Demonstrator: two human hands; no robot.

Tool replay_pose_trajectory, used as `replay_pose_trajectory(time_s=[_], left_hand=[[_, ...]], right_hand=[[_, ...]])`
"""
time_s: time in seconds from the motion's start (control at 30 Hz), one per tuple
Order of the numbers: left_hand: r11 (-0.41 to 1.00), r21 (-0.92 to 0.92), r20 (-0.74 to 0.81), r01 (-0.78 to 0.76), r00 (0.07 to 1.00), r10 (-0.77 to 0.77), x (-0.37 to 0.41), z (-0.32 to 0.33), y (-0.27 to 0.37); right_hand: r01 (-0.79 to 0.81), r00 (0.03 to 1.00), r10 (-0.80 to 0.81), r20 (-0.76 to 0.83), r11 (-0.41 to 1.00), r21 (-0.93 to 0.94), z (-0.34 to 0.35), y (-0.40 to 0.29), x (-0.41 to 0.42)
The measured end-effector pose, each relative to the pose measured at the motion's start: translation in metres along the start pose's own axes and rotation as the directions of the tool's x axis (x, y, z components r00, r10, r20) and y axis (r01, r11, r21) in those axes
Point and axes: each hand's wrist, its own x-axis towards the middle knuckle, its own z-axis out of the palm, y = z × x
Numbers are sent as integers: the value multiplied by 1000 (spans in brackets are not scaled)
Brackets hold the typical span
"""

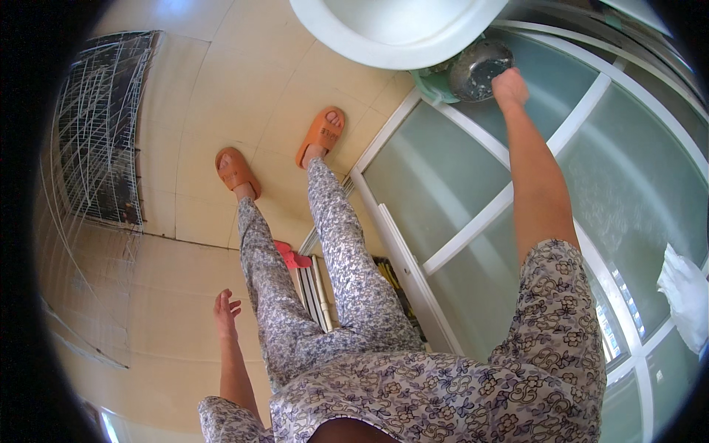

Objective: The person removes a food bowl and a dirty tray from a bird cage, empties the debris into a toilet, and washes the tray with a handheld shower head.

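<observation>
My right hand (510, 87) grips the edge of a dark metal bowl (481, 71), which is tilted over a green plastic bin (435, 87) beside the white basin. Wet residue shows inside the bowl. At the lower left, my left hand (226, 312) hangs in the air with its fingers apart, holding nothing. Part of the bin is hidden behind the bowl and the basin.
A white basin (399, 55) stands at the top. Frosted glass panels with white frames (579, 113) line the right side. A wire rack (102, 133) is at the left. Orange slippers (323, 133) are on my feet on the tiled floor (216, 99). A white plastic bag (684, 296) hangs far right.
</observation>
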Motion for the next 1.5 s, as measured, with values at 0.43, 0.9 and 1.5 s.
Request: replay_pose_trajectory(time_s=[0.43, 0.9, 1.5], left_hand=[[1000, -21, -5, 15, 1000, -15, 2, -5, -3], [999, -33, -8, 2, 1000, -2, -1, -1, 3], [995, -76, -25, 61, 998, -63, 6, -6, -10]], right_hand=[[-15, 1000, 15, -2, 1000, -19, 13, 0, 0], [-95, 990, 97, 100, 995, -30, 17, -1, -3], [-47, 998, 52, 38, 992, -121, 19, -19, -1]])
